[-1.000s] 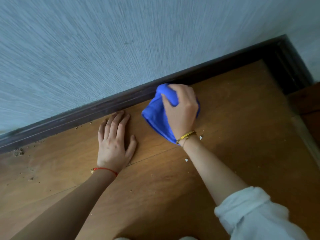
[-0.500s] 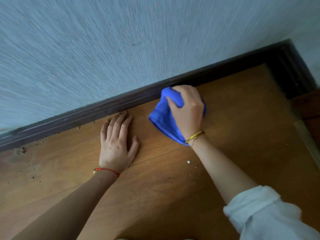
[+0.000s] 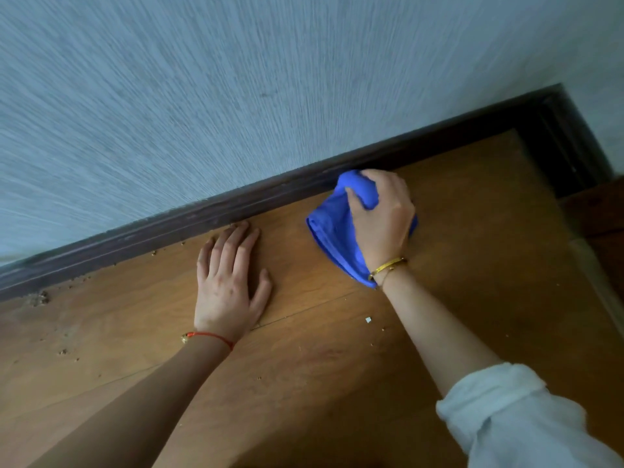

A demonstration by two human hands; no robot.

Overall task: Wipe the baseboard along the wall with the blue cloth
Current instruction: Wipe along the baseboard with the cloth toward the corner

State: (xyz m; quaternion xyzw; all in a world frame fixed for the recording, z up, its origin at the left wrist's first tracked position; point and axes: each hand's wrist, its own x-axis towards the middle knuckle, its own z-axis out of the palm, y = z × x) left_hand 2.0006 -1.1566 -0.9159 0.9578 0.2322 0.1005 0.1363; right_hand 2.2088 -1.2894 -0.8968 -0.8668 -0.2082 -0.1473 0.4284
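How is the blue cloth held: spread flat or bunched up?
Bunched up. The blue cloth is gathered into folds under the right hand, whose fingers curl round its top by the baseboard.

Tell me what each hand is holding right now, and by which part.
The right hand grips the blue cloth by its bunched upper end, at the baseboard. The left hand holds nothing; it rests flat on the floor.

The right hand (image 3: 383, 219) grips a bunched bright-blue cloth (image 3: 332, 233) against the dark brown wooden baseboard (image 3: 209, 212). The left hand (image 3: 229, 282) rests flat on the brown wooden floor (image 3: 472, 248), fingertips touching the baseboard.
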